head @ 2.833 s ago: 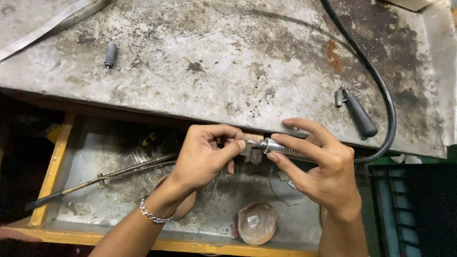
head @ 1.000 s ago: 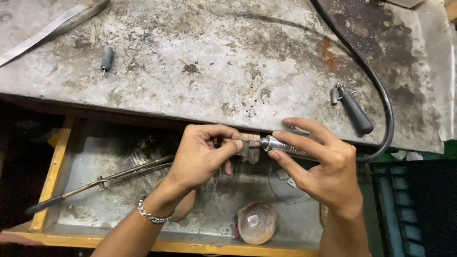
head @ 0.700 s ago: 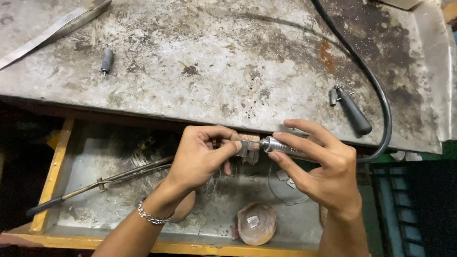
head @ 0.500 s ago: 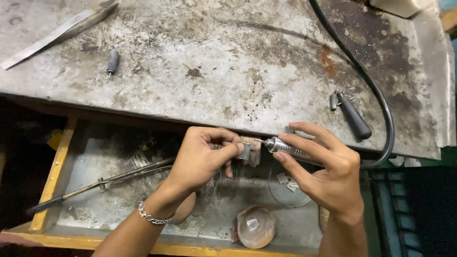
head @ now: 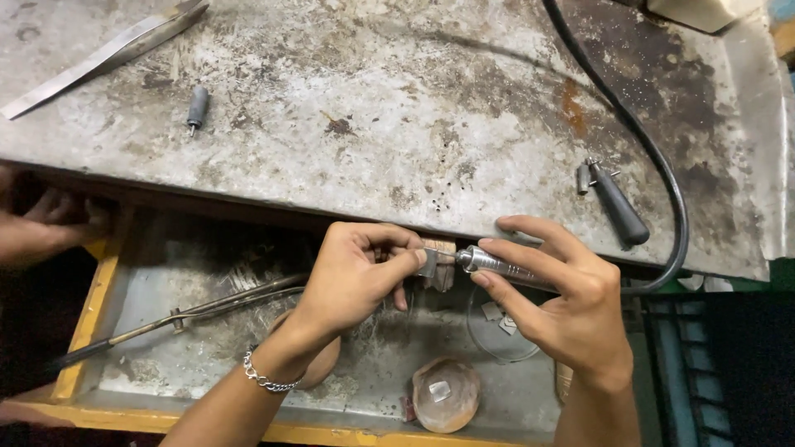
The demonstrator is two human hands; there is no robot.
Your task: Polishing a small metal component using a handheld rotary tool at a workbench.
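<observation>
Black hose (head: 654,174) and dark-handled tool (head: 617,209) flank the right hand (head: 571,306).

We see a scarred, rust-stained metal workbench (head: 397,108) above an open yellow-framed drawer (head: 91,306), a green grate (head: 704,364) at right, all under dim overhead light

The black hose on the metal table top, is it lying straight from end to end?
No, the black hose curves down the metal table top and bends back towards the right hand.
</observation>
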